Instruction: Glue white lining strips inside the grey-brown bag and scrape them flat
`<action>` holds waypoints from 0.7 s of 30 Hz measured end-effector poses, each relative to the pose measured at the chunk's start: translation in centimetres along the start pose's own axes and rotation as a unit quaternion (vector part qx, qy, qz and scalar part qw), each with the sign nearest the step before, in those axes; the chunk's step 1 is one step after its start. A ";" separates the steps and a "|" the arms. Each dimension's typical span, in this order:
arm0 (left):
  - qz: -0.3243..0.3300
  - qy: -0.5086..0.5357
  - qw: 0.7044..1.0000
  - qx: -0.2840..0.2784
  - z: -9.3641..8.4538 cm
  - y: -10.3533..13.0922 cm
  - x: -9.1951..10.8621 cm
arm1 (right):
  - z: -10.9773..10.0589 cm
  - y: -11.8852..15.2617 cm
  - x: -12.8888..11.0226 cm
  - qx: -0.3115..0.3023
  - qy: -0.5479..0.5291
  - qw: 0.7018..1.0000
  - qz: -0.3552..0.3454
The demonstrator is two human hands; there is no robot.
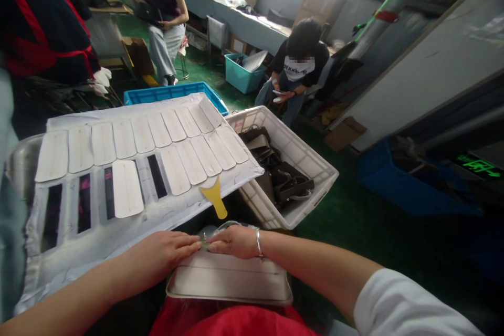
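A white bag-like piece with a raised edge lies over my lap, close to the red apron. My left hand rests at its far left edge, fingers straight and side by side. From the other side my right hand, with a silver bangle at the wrist, reaches to the same edge, its fingers stretched toward the left. A small gold-coloured metal bit shows between the fingertips. What lies under both palms is hidden. Beyond the hands, a yellow scraper hangs over the edge of the cloth-covered board.
White rounded panels lie in rows on the board, several dark strips among them. To its right stands a white crate of dark bags. A blue crate is behind. Two people sit farther back; another person's dark back is at left.
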State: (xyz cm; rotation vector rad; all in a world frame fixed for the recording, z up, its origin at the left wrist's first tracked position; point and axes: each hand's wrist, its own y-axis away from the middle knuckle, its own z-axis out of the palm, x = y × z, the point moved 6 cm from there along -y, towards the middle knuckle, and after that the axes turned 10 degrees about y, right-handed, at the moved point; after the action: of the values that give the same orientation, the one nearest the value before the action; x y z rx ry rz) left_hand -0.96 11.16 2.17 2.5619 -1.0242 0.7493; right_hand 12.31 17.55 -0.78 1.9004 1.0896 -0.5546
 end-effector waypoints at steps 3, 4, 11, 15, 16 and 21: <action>-0.005 -0.002 1.000 0.002 -0.4 0.1 0.5 | 0.3 -1.1 -0.8 -0.008 0.015 1.000 -0.008; -0.010 -0.004 1.000 0.004 -0.4 0.2 0.6 | 0.4 -1.6 -1.0 -0.009 0.022 1.000 -0.005; -0.080 -0.082 0.992 -0.044 0.8 0.7 1.7 | 0.2 -1.7 -1.4 -0.029 0.026 0.999 -0.010; -0.105 -0.121 0.986 -0.044 0.8 0.0 3.0 | -0.3 2.5 0.7 -0.034 0.016 0.999 0.001; -0.109 -0.130 0.985 -0.044 0.7 -0.2 3.3 | -0.5 3.7 1.4 -0.029 0.008 1.000 0.003; -0.127 -0.167 0.978 0.004 0.2 -0.9 4.0 | -1.2 9.4 4.6 0.051 0.003 0.996 0.078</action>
State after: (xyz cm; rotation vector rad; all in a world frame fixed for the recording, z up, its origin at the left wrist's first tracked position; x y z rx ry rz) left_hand 2.16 9.53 4.20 2.8138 -0.7542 0.2606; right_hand 22.68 18.33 0.93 2.0557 0.9213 -0.5247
